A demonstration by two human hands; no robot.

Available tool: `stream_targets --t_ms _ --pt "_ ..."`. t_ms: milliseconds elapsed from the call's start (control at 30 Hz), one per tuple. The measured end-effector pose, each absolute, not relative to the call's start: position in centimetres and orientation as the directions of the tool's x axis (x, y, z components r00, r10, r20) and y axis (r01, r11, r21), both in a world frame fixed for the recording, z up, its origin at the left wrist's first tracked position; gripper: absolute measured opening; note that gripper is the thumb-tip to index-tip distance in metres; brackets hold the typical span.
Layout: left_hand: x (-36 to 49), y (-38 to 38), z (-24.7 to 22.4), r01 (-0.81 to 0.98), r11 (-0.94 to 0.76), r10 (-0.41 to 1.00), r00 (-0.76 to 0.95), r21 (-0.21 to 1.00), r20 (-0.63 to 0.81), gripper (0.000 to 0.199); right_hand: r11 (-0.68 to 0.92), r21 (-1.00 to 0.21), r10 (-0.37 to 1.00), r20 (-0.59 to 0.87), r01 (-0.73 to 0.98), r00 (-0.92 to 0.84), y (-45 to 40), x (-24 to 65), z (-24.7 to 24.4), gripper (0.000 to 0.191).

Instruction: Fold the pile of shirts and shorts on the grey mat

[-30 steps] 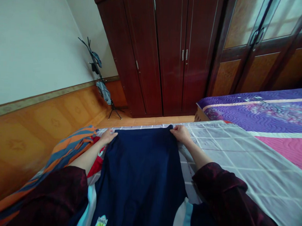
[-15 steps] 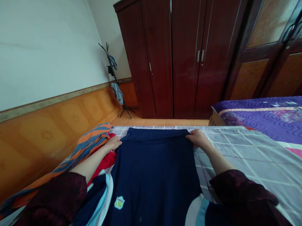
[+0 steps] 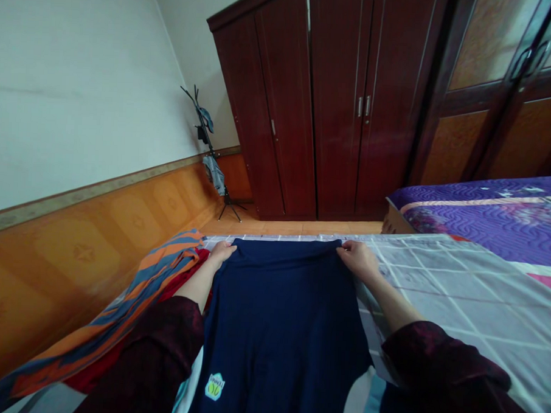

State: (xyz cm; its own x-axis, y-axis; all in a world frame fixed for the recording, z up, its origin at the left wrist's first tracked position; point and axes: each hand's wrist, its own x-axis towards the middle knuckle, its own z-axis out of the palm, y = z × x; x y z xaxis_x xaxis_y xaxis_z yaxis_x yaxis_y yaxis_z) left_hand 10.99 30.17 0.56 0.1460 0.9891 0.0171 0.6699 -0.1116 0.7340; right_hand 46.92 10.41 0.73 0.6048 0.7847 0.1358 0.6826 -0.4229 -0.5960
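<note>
Navy garment [image 3: 279,328] — left hand [image 3: 221,251], right hand [image 3: 358,260] — held at its top edge.

Navy blue knit garment [image 3: 279,334] spread flat on a grey checked bedsheet [image 3: 463,288], small badge [image 3: 214,386] low on it. Left hand [image 3: 221,251] on far left corner; right hand [image 3: 359,260] pinching far edge. Orange-and-blue striped cloth [image 3: 129,303] bunched left. Purple quilted bedspread [image 3: 480,209] far right; dark red wooden wardrobe [image 3: 317,99] beyond.

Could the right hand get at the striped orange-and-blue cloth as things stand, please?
Probably not easily: the right hand holds the navy garment's far edge, and the whole garment lies between it and the cloth.
</note>
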Motion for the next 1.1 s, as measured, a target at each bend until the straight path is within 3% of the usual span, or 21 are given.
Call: stream_targets --t_ms 133,267,567,767,933,1100 --pt "12.1 32.0 0.5 0.612 -0.016 0.985 0.144 0.79 -0.092 0.033 -0.361 -0.656 0.776 0.183 0.663 0.604 11.0 47.6 0.3 0.022" --pt "13.3 33.5 -0.5 0.533 -0.024 0.994 0.1 0.846 -0.035 0.033 -0.348 -0.682 0.746 0.215 0.644 0.631 11.2 48.2 0.1 0.026" --pt "12.9 35.9 -3.1 0.49 -0.036 0.991 -0.094 0.871 0.095 0.034 -0.539 -0.547 0.673 0.178 0.641 0.718 10.9 47.8 0.0 0.035" --pt "12.8 35.0 -2.6 0.486 -0.049 0.998 -0.016 0.873 0.065 0.033 -0.528 -0.49 0.711 0.191 0.693 0.677 10.5 47.1 0.5 0.04" --pt "12.9 34.0 -1.0 0.486 -0.032 0.994 0.107 0.873 -0.023 0.033 -0.484 -0.562 0.731 0.162 0.671 0.663 10.7 47.3 0.7 0.038" --pt "13.9 33.9 -0.2 0.508 -0.004 0.991 0.116 0.861 -0.064 0.034 -0.386 -0.682 0.757 0.15 0.621 0.636 11.8 48.0 -0.1 0.046"
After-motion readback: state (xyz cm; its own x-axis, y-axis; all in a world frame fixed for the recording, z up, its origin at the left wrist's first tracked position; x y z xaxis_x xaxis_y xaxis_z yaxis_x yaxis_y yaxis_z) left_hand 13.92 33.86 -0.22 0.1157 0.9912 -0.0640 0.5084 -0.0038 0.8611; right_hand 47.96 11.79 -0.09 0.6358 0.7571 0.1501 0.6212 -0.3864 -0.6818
